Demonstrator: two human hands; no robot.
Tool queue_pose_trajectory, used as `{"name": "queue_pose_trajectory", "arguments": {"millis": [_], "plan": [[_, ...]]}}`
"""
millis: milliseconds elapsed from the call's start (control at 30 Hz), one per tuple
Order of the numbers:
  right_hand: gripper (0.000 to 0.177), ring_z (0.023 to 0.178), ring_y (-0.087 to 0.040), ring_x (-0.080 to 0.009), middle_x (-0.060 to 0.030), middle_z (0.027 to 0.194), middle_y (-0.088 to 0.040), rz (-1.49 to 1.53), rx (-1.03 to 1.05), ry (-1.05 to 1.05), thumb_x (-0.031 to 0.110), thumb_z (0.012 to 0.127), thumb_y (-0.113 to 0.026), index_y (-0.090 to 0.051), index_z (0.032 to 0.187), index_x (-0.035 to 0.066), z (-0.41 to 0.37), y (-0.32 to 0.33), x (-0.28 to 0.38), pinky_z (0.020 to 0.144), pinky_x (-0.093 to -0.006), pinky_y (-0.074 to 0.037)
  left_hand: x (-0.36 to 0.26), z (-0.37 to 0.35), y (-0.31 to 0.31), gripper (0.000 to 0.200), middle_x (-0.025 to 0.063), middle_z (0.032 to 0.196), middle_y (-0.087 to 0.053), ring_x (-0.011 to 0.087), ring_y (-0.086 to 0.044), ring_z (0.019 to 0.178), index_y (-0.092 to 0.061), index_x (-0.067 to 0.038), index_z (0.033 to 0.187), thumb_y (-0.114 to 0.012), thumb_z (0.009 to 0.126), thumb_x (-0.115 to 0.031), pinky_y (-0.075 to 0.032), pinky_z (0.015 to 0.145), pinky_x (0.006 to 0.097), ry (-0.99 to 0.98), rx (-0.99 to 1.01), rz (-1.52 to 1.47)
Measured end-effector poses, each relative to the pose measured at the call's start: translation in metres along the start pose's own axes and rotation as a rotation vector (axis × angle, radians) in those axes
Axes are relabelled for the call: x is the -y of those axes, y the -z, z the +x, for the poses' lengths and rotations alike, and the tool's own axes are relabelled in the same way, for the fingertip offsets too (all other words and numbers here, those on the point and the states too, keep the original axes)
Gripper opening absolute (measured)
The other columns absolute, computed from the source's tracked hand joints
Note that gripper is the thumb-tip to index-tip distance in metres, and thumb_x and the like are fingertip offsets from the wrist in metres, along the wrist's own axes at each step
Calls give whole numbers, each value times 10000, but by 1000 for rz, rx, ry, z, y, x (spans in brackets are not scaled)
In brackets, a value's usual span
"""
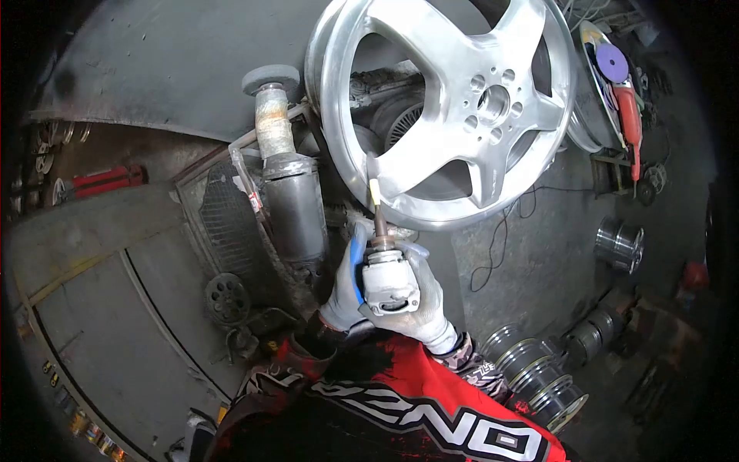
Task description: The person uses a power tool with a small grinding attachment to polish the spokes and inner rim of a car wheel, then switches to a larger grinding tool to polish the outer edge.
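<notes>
Both my gloved hands are wrapped round a grey die grinder (389,283) held in front of my chest. My left hand (339,289), in a blue-and-white glove, closes on its left side. My right hand (433,304), in a dusty pale glove, grips it from the right. The tool's slim shaft points away from me, and its pale-yellow tip (375,191) overlaps the lower left of a silver five-spoke alloy wheel (431,142), where a spoke joins the rim. Bare shiny metal shows on the wheel, with its hub and bolt holes facing me.
Left of the wheel stands a motor (295,212) topped by a round grey disc (271,77). A red angle polisher (627,115) with a purple pad hangs at the right. Several wheel rims (531,369) lie at the lower right. A black cable (493,262) trails over the floor.
</notes>
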State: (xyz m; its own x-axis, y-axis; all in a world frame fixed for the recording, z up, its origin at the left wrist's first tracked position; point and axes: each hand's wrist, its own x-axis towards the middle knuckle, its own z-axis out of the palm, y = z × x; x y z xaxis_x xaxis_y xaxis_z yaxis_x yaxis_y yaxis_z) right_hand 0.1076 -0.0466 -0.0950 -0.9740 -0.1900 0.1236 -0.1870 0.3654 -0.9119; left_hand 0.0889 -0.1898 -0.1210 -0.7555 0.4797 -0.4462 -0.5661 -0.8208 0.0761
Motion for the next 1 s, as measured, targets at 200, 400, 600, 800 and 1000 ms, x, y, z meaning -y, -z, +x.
{"name": "queue_pose_trajectory", "arguments": {"millis": [200,400,600,800,1000], "plan": [[972,1088,-651,-424,-273,1257,-595,38,-73,107,229,600,-947,-452,1386,-58,10,-10,-3,923,-468,-542,-17,4,-5,645,142,1165,-669,202,-659,1052,-578,9,1279,-278,1077,-525,-539,937,352,-38,99,19],[934,1062,-676,-359,-198,1208,-633,-26,-80,50,185,606,-926,-436,1355,-84,11,-15,1,909,-404,-551,-25,4,11,517,84,1187,-621,151,-600,1067,-512,-56,1343,-379,1078,-479,-509,941,328,-119,-61,179],[979,1148,-604,-470,-273,1278,-575,21,-28,-3,146,563,-925,-447,1399,-30,-3,-2,-4,976,-510,-503,-9,14,16,540,65,1084,-624,151,-604,980,-533,-67,1304,-407,1056,-530,-518,891,345,49,104,-94],[973,1165,-594,-471,-265,1286,-575,44,-31,29,143,560,-924,-452,1395,-21,0,-14,-3,972,-509,-507,-13,3,20,516,59,1018,-629,161,-609,919,-553,-74,1244,-428,1048,-534,-528,841,344,-40,-194,-14],[977,1173,-587,-472,-270,1296,-568,79,27,-62,149,561,-925,-452,1395,-38,5,-7,0,983,-493,-503,-7,9,43,501,56,1038,-623,165,-608,915,-556,-86,1259,-431,1050,-523,-529,844,351,7,-103,-116]]}}
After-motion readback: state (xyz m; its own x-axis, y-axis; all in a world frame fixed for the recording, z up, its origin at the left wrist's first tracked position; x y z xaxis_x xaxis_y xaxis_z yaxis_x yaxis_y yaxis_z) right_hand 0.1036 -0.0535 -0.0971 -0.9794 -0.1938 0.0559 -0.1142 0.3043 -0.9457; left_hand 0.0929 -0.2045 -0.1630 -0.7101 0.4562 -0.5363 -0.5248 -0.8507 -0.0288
